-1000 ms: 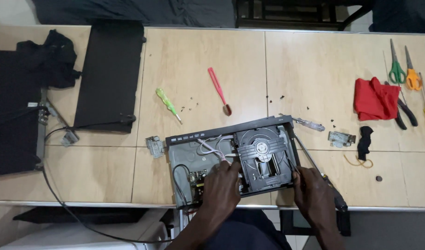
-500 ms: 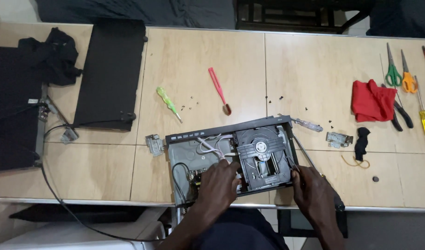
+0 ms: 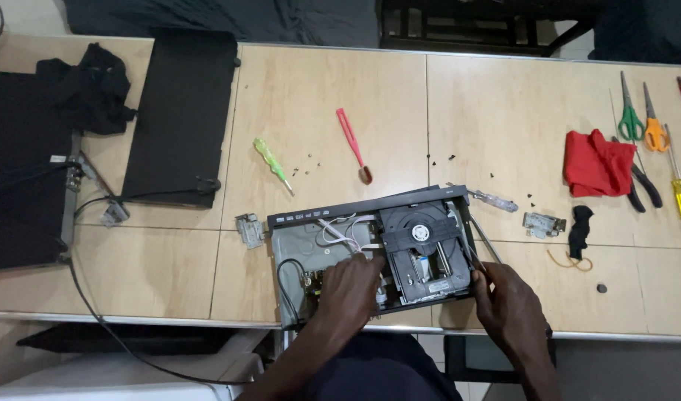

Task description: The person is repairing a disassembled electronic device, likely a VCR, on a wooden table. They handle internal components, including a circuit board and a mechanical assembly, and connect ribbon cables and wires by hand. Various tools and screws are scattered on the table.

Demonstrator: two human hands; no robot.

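Observation:
An opened black disc player (image 3: 296,219) lies at the table's near edge, its cover off, with white wires and a black disc drive (image 3: 422,249) showing inside. My left hand (image 3: 352,286) is inside the chassis with curled fingers against the drive's left edge, over the circuit board. My right hand (image 3: 507,304) is at the drive's right edge, pinching a thin metal tool (image 3: 480,236) that runs along the player's right side.
Behind the player lie a green screwdriver (image 3: 272,163), a red-handled tool (image 3: 353,142), loose small screws and a clear-handled screwdriver (image 3: 495,199). A red cloth (image 3: 597,163), scissors and pliers lie far right. A flat black cover (image 3: 181,111) and cables are on the left.
Both hands stay at the drive with only slight finger shifts. The view has drifted a little.

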